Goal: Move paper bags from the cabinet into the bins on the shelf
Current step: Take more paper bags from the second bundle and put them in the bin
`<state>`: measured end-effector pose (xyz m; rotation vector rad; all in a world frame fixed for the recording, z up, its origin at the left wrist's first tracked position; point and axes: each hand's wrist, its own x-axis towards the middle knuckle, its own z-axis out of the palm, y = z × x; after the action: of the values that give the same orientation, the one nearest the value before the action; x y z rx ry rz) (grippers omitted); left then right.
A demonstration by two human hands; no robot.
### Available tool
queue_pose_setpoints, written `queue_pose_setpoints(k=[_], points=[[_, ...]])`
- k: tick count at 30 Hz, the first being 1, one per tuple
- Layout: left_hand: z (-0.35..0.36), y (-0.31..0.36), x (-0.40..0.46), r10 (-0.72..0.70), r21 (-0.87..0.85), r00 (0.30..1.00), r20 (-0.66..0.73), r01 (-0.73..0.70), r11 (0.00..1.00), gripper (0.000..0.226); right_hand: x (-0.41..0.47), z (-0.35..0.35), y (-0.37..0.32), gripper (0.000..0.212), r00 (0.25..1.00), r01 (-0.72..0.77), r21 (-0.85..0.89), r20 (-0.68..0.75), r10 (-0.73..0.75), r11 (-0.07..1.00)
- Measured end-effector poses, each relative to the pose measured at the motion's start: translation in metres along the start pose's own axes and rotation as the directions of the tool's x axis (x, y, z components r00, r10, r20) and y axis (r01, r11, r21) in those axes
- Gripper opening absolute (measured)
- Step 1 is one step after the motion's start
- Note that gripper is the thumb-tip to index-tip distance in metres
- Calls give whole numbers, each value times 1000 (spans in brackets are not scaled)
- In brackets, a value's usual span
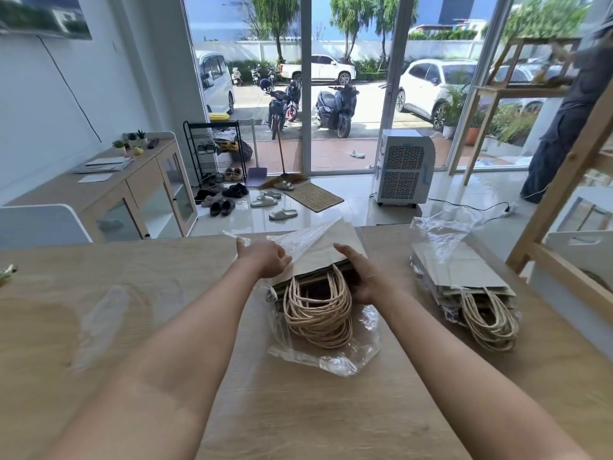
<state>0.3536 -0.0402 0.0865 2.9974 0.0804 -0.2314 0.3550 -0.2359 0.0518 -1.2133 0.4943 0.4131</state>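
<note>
Pinching the clear plastic wrap (295, 242), the left hand (265, 258) has its grip clenched on the crinkled film, peeling it off the stack of paper bags (331, 250); the right hand (363, 277) grasps the stack's right edge, fingers curled around the flat grey-brown sheets; twisted paper-cord handles (318, 313) loop toward the camera over the film; all rests on the pale wood-grain counter (166, 310); a second wrapped bundle (464, 280) lies well apart to the right, near a white bin (577, 257) on the wooden shelf (564, 180).

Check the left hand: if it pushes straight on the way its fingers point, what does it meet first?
The left hand points away and slightly right, already gripping the clear plastic wrap over the paper bag stack. Going on, it likely presses further into that wrap and stack; depth is unclear.
</note>
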Motion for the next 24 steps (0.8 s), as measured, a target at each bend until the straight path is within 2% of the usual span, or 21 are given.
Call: queue_pose_setpoints(k=[2,4,5,7,8,10,13,15,19,22,24], points=[[-3,5,0,8,2,1000,-9,-8,1000,45,38,-4,14,138,988,33,98,-154,-18,995],[-6,9,0,14,10,1000,-15,-14,1000,44,43,-4,16,152,950,100,189,-311,-37,977],[-6,9,1,16,14,1000,-19,-16,1000,44,39,-1,15,152,941,116,195,-334,-45,974],[-6,7,2,23,30,999,-24,-22,999,42,26,4,13,129,963,127,238,-263,-61,963],[-7,6,3,29,36,999,-29,-28,999,41,19,6,10,111,987,78,256,-158,-38,964],[-7,3,5,51,41,998,-48,-49,998,39,-8,12,4,73,999,-25,150,36,20,988],[-6,2,9,82,42,994,-78,-79,996,38,-14,8,0,54,987,-18,-12,158,19,1000],[-4,2,10,94,52,992,-83,-90,995,39,-15,10,2,47,984,-71,-18,164,73,997],[-8,4,10,102,77,992,-69,-97,992,40,-14,22,7,51,1000,-4,-51,29,6,999],[-8,2,9,103,112,992,-78,-94,989,40,-16,27,8,22,1000,-20,-21,14,20,1000],[-6,-1,8,91,136,991,-101,-77,988,40,-18,24,9,18,1000,6,16,22,-6,1000]])
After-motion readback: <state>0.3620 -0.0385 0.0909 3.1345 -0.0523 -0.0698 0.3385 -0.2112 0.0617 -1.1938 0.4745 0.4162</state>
